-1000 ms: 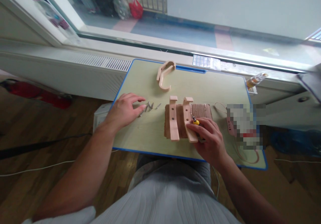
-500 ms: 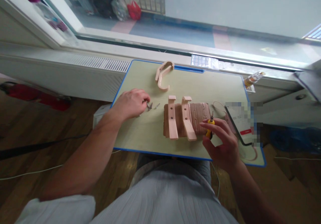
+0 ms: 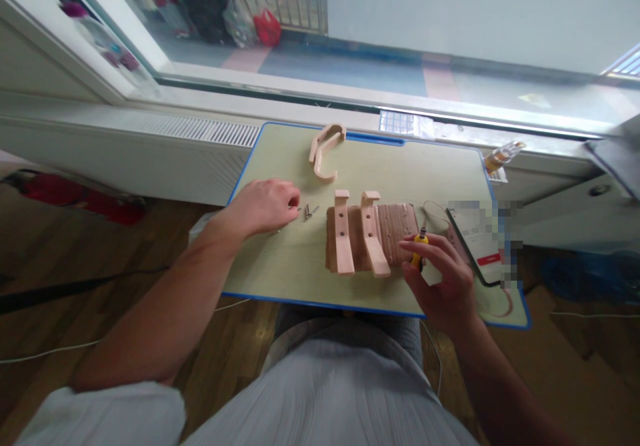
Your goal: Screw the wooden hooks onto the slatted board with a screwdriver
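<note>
Blue-rimmed desk top [image 3: 295,266] across the lap, below a window sill. Ridged wooden board [image 3: 400,223] flat on it, right of middle, close to the near edge.

Left hand [image 3: 265,206] left of the board, knuckles up, fingers curled and tips drawn together at the screws; cannot tell whether one is pinched. Right hand [image 3: 443,279] at the board's near right corner, thumb and fingers closed around a screwdriver.

Phone [image 3: 475,243] flat, just right of that hand, partly blurred. Two pale wooden hooks [image 3: 343,243] side by side on the board's left half, curved ends past its far edge. Loose hook [image 3: 325,153] near the desk's far edge, well apart.

Yellow-handled screwdriver [image 3: 417,249] roughly upright in the right hand, dark shaft pointing away. A few screws [image 3: 310,211] between the left fingertips and the board.
</note>
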A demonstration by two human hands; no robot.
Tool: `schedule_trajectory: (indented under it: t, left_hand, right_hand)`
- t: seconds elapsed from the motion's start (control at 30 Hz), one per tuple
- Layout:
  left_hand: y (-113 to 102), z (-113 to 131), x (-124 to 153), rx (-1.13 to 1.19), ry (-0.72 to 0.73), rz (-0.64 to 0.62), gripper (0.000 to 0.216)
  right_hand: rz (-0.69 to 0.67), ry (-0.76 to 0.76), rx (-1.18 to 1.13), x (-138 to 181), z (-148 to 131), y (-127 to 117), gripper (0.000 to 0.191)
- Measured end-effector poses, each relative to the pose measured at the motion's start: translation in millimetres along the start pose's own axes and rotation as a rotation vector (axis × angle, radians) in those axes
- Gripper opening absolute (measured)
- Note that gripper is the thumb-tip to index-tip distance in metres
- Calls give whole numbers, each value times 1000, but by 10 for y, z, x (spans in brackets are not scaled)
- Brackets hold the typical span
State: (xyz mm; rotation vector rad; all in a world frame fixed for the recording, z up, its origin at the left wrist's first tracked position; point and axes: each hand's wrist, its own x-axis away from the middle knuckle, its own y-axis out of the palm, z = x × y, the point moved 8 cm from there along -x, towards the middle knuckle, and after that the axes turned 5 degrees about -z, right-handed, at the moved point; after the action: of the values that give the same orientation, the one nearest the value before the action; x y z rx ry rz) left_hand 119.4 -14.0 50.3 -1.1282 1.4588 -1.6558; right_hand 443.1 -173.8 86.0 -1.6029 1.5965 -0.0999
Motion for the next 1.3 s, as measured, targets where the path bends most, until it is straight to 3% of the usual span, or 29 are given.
schedule_trajectory:
  t: [0.17, 0.33, 0.63, 0.8, 0.9, 1.0, 1.1, 1.2, 1.3]
  left_hand:
    - [-22, -34, 33, -2, -76, -6, 29]
    - [18, 67, -2, 0, -51, -68, 21]
    - [35, 212, -44, 13, -139, -207, 21]
    - [60, 242, -60, 43, -212, -198, 21]
    - [8, 191, -30, 73, -240, -125, 19]
    - [-121, 77, 74, 239, -261, 36, 15]
    - [-221, 16, 206, 591, -202, 180, 13]
    - [-206, 89, 277, 956, -137, 174, 14]
    - [-240, 238, 310, 1174, -95, 221, 15]
  right_hand:
    - [1, 32, 3, 3, 43, 1, 35]
    - [11, 35, -3, 11, 53, 14, 36]
    - [15, 30, -22, 11, 56, 4, 36]
    - [19, 22, -26, -4, 17, -1, 35]
    - [21, 17, -24, 1, 16, -7, 35]
    - [26, 17, -13, 4, 31, -23, 39]
    - [34, 32, 5, -11, 65, -43, 46]
    - [23, 56, -35, -38, 111, -33, 58]
    - [-2, 75, -133, -54, 158, 5, 75]
